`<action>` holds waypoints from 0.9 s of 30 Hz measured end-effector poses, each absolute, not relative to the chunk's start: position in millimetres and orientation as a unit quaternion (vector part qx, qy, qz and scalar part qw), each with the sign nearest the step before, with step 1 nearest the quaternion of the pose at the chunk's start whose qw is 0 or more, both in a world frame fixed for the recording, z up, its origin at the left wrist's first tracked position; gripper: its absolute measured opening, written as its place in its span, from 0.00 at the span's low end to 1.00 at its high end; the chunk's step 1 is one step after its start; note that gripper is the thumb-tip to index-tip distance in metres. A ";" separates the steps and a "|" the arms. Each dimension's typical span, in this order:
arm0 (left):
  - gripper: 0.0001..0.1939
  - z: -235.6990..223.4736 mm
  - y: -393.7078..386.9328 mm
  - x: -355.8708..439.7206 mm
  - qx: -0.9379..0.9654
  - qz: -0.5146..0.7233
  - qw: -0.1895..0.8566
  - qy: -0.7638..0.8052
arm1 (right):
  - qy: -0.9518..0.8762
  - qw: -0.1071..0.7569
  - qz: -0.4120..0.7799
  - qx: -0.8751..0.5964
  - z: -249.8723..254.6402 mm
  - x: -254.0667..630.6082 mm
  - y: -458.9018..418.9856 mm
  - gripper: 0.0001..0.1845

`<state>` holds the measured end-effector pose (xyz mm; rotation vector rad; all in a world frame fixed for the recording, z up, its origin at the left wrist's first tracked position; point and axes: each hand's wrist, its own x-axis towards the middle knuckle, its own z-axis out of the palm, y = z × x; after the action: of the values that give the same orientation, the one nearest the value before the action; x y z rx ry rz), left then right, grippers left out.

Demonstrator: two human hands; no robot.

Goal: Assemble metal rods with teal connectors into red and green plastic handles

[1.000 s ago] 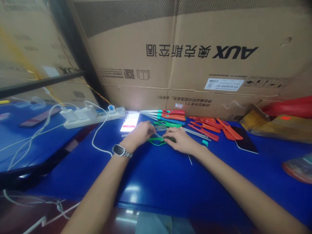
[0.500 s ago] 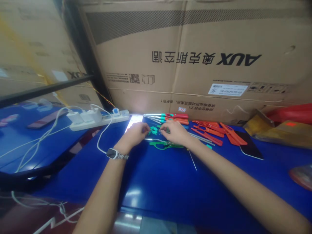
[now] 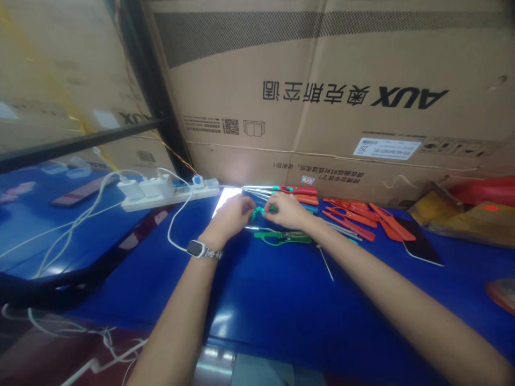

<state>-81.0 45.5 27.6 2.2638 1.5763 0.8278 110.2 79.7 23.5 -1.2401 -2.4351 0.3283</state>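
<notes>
My left hand (image 3: pixel 237 212), with a watch on its wrist, is closed, its fingertips pinched at the left side of some small green plastic pieces (image 3: pixel 257 213). From the other side my right hand (image 3: pixel 287 212) pinches at the same pieces; how many there are is too small to tell. Just below the hands lies a green handle shell (image 3: pixel 267 238) with metal parts in it. Behind the right hand are long-nosed lighters with red and orange handles (image 3: pixel 300 191) and thin metal tubes. A thin screwdriver (image 3: pixel 325 262) lies near my right forearm.
Several orange-red handle shells (image 3: pixel 354 217) lie at the right, beside a dark phone (image 3: pixel 418 244). A lit phone screen (image 3: pixel 226 198) is behind my left hand. A white power strip (image 3: pixel 169 197) with cables stands left. A large cardboard box (image 3: pixel 322 128) walls the back of the blue table (image 3: pixel 273 305).
My fingertips have come closer together around the green pieces, which now sit between both hands. The whole view has shifted slightly, so things appear further right.
</notes>
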 end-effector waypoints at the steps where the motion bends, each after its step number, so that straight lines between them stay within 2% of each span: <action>1: 0.09 28.4 44.5 -77.5 0.793 0.302 0.135 0.511 | -0.851 0.235 0.171 -0.437 24.0 115.2 77.1 0.06; 5: 0.19 31.5 36.9 -59.8 0.839 0.344 0.157 0.391 | -0.752 0.356 0.378 -0.406 24.1 134.4 58.4 0.12; 11: 0.11 31.6 23.9 -36.6 0.863 0.350 0.117 0.346 | -0.591 0.442 0.519 -0.431 15.7 149.6 27.0 0.19; 15: 0.12 26.9 22.4 -28.9 0.864 0.362 0.137 0.323 | -0.547 0.488 0.525 -0.432 9.8 151.0 20.7 0.22; 21: 0.12 21.3 28.6 -28.7 0.788 0.396 0.303 0.360 | -0.589 0.502 0.501 -0.387 3.4 153.3 15.5 0.17; 27: 0.16 18.5 32.9 -25.9 0.680 0.425 0.459 0.382 | -0.617 0.524 0.415 -0.416 0.5 151.6 7.6 0.17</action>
<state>-25.9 32.9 18.5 1.6749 0.9415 1.0459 151.6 7.6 0.5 -0.9945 -1.4764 0.9922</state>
